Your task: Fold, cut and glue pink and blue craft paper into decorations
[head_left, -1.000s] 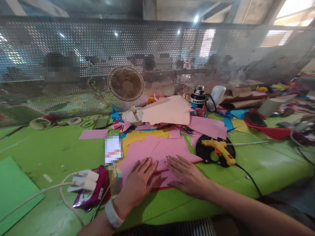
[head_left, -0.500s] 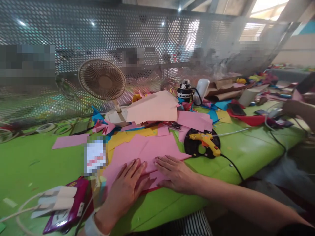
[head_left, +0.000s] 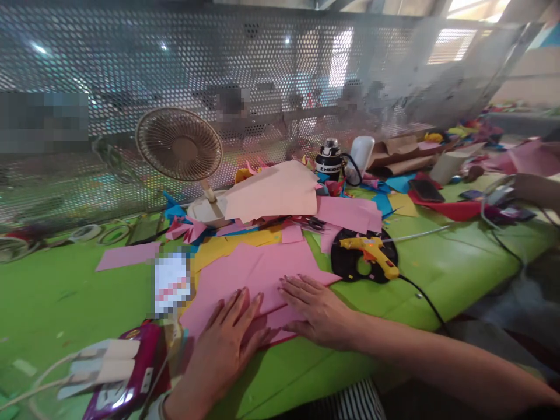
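Pink paper (head_left: 271,262) lies in overlapping sheets on the green table in front of me, with a folded edge near my hands. My left hand (head_left: 231,335) presses flat on its lower left part, fingers spread. On its right side my right hand (head_left: 315,312) rests palm down, fingers stretched out over the paper. A thin red edge shows beneath the sheets between my hands. Right of the paper, a yellow glue gun (head_left: 371,254) lies on a round black disc (head_left: 343,256). Yellow paper (head_left: 214,248) sticks out behind the pink sheets.
Behind the paper stand a fan (head_left: 181,146), a pale sheet (head_left: 275,195) and a black bottle (head_left: 330,157). Scissors (head_left: 315,223) lie among scraps. At the left are a blurred-out white rectangle (head_left: 172,283) and a purple power strip (head_left: 126,373) with white plugs. A phone (head_left: 426,191) lies farther right.
The camera view has shifted slightly. Both hands stay flat on the pink paper with hardly any movement. At the far right, another person's arm has moved and pink paper now shows there.
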A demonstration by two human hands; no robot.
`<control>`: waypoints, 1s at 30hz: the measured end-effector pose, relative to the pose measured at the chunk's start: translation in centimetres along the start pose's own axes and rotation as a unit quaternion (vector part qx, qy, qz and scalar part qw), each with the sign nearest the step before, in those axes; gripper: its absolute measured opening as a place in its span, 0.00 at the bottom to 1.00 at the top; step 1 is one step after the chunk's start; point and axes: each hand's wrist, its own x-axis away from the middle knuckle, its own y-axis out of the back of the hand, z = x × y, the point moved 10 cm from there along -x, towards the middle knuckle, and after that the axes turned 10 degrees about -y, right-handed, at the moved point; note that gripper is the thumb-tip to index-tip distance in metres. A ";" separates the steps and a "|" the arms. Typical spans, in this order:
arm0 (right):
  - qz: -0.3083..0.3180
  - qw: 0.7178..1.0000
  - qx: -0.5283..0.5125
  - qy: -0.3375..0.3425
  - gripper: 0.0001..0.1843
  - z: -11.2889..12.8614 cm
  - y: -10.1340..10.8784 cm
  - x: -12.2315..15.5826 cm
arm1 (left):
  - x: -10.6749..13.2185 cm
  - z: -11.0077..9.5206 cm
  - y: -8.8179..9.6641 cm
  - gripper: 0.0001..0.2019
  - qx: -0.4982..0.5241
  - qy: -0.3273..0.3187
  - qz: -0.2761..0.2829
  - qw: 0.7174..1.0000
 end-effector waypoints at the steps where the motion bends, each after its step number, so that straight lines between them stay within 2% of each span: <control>1: 0.001 1.000 -0.001 -0.001 0.33 0.0 -0.1 0.0 | 0.0 -0.1 0.1 0.29 0.000 0.000 0.002 1.000; 8: -0.007 1.000 -0.006 0.001 0.30 0.0 -0.2 0.0 | 0.2 -0.1 -0.4 0.29 -0.003 0.005 0.028 1.000; 19: 0.004 1.000 -0.018 -0.007 0.31 -0.2 -0.4 -0.2 | 0.3 0.3 -0.5 0.31 -0.008 0.026 0.007 1.000; 30: 0.007 1.000 -0.026 0.003 0.32 -0.2 -0.4 -0.3 | 0.1 -0.1 -0.4 0.30 -0.029 0.001 0.002 1.000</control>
